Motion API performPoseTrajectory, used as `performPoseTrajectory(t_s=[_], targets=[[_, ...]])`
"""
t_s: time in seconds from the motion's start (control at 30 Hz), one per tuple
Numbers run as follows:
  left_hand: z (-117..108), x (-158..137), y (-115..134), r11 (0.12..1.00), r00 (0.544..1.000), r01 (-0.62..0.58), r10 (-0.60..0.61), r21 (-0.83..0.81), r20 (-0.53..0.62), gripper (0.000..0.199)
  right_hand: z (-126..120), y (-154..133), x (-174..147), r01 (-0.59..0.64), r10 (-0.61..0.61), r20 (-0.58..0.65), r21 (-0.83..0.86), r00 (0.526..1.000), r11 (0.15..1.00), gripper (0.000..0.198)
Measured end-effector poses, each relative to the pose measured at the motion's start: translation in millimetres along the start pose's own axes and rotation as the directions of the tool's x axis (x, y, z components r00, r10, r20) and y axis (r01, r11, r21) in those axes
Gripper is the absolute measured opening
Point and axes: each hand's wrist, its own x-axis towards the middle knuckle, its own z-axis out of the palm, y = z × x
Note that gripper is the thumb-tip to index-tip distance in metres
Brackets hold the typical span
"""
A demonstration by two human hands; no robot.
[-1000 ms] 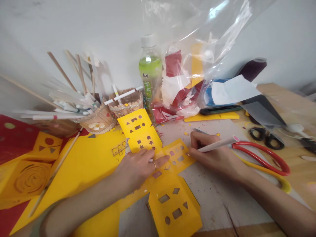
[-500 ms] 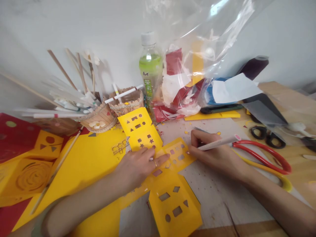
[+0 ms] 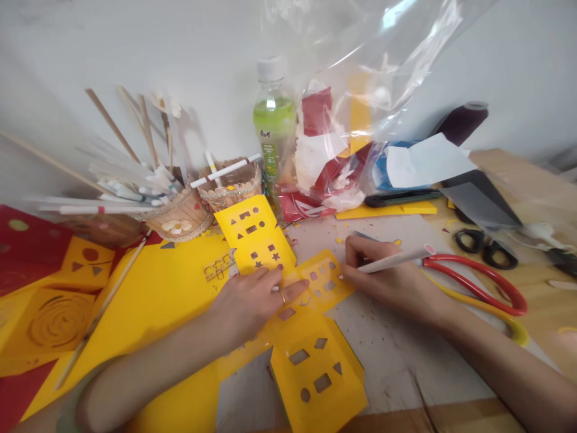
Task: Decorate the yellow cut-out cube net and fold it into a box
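Note:
My right hand (image 3: 383, 270) grips a white felt-tip pen (image 3: 399, 258) with a pink end. Its tip meets the right edge of a cut-out yellow card (image 3: 291, 325), next to a row of small punched shapes. Across the middle of that card rests my left hand (image 3: 252, 297), index finger stretched along it and the other fingers curled. A small white piece (image 3: 274, 288) pokes out between those curled fingers; most of it is hidden. Circles, stars, diamonds and rectangles are cut through the card's panels. Beneath it lie a larger yellow sheet (image 3: 157, 300) and a grey mat (image 3: 383, 373).
Two wooden cups (image 3: 184, 216) of pens and sticks stand behind, beside a green drink bottle (image 3: 271, 120) and a clear bag (image 3: 333, 150) of paper scraps. Red-and-yellow handles (image 3: 487, 276) and black scissors (image 3: 484, 248) lie right. Decorated paper pieces (image 3: 58, 325) sit left.
The whole view has shifted very slightly. Both hands, the felt-tip pen and the yellow card keep nearly the same positions relative to each other.

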Motion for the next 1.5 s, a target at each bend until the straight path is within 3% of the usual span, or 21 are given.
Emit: performPoseTrajectory(t_s=[0.3,0.67,0.83,0.97,1.03,1.1,1.17,1.23,1.3,1.4,1.5], targets=[[-1,1,1,1.0,0.998,-0.022,0.022,0.003,-0.066,0.043,-1,-2,1,-0.042,0.041,-0.032,-0.026,0.999,0.999,0.02],[-3,0,1,1.0,0.998,-0.005,0.006,0.017,-0.058,0.04,0,2,1,-0.021,0.02,-0.029,-0.032,0.999,0.999,0.021],[3,-1,0,1.0,0.996,-0.015,0.015,0.004,-0.087,0.045,-3,3,1,0.003,0.003,-0.063,0.091,0.998,0.996,0.023],[5,-1,-4,0.998,0.966,-0.061,0.051,-0.032,-0.254,0.036,-14,6,3,0.004,0.057,-0.27,0.221,0.961,0.975,0.029],[1,-2,-8,0.992,0.916,-0.074,0.028,-0.101,-0.401,0.032,-17,11,5,-0.01,0.078,-0.281,0.234,0.957,0.972,0.036],[-7,-4,-15,0.975,0.854,-0.013,-0.106,-0.223,-0.51,0.033,-16,15,6,-0.051,0.103,-0.225,0.223,0.969,0.973,0.038],[-17,-7,-26,0.907,0.783,0.121,-0.336,-0.403,-0.523,0.03,-12,19,7,-0.082,0.107,-0.145,0.168,0.984,0.982,0.033],[-24,-9,-39,0.769,0.704,0.3,-0.578,-0.564,-0.413,0.027,-8,19,7,-0.07,0.076,-0.077,0.075,0.994,0.995,0.024],[-25,-10,-54,0.615,0.637,0.464,-0.732,-0.638,-0.242,0.029,-4,16,7,-0.047,0.047,-0.024,0.01,0.999,0.999,0.013],[-19,-8,-73,0.452,0.632,0.527,-0.774,-0.72,-0.024,0.033,-2,9,5,-0.026,0.025,0.02,0.058,0.999,0.998,0.007],[-14,-3,-82,0.328,0.648,0.501,-0.756,-0.801,0.096,0.035,-3,2,0,0.063,-0.064,-0.007,0.253,0.998,0.965,0.007]])
